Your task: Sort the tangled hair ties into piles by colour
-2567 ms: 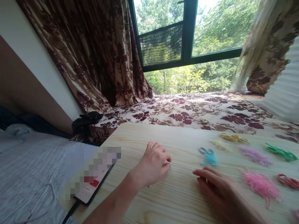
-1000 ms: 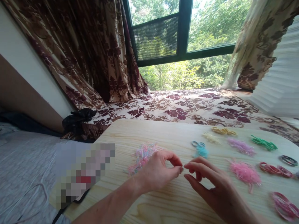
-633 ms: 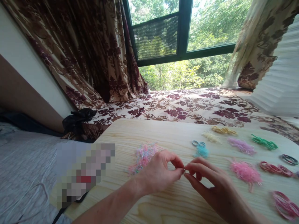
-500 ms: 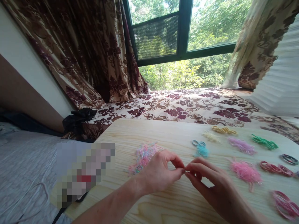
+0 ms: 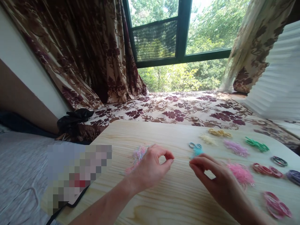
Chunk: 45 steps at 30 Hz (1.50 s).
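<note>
Since half a second ago our hands have drawn apart; their fingertips met then, and now a gap of bare wood shows between them. Our left hand (image 5: 153, 164) is closed thumb to forefinger; our right hand (image 5: 217, 175) is pinched likewise. We cannot tell whether either grips a strand. Behind the left lies the mixed pastel pile (image 5: 138, 154), partly hidden by it. Just beyond the right fingertips sits the turquoise pile (image 5: 197, 152), and the pink pile (image 5: 241, 173) is just beside that hand. Farther right we see the lilac pile (image 5: 236, 148), green loops (image 5: 257, 144) and red bands (image 5: 267, 170). All rest on our pale wood-grained bench (image 5: 150, 132). At its left edge the phone (image 5: 76, 197) has a pixelated screen, its writing unreadable to us. Past the bench spreads a floral cloth (image 5: 174, 114), then patterned curtains (image 5: 117, 72) and a dark-framed window (image 5: 181, 47) with green foliage (image 5: 173, 76) outside.
</note>
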### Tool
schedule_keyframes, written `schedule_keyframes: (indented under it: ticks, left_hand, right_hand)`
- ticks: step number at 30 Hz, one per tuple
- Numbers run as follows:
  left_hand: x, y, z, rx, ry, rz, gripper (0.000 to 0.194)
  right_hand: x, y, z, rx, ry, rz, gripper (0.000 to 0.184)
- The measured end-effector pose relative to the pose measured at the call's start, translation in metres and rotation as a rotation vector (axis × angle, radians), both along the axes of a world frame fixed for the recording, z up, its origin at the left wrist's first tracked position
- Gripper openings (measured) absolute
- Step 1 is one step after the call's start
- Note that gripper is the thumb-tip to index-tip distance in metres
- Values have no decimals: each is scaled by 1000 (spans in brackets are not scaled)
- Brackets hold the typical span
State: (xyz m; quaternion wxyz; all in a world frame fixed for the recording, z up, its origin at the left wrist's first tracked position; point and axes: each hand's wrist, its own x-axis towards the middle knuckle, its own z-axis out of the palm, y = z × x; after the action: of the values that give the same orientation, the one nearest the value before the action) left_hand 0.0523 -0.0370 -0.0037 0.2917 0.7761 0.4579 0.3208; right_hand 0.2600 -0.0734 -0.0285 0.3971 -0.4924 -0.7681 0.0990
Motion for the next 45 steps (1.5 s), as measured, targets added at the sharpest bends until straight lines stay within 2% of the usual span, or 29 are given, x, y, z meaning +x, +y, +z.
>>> schedule_keyframes:
  ticks: [4,9,14,22,24,30,34,41,45]
  left_hand:
    - [-6,10,-5,214,62,43,10]
    - [-12,19,-7,320,105,111,11]
    - [-16,24,-7,355,134,141,10]
    - [-29,34,-9,307,215,175,9]
    - [-32,35,-7,284,239,189,9]
    - [-39,38,-5,227,318,127,15]
    - [-40,39,-7,232,370,67,17]
    - [-32,35,-9,248,400,17,14]
    - [-27,32,-13,226,446,36,7]
  right_hand:
    - [27,12,3,38,-46,-185,22]
    - [45,21,3,66,-128,-357,30]
    - [38,28,-2,-2,-239,-378,32]
    - [39,23,2,27,-264,-386,35]
    - [34,19,0,43,-237,-352,35]
    - [0,3,-22,-34,-155,-71,29]
    - [-9,-3,-21,-126,-187,32,29]
    - [-4,-1,-18,-184,-261,71,30]
    - [-5,-1,-20,-171,-272,89,29]
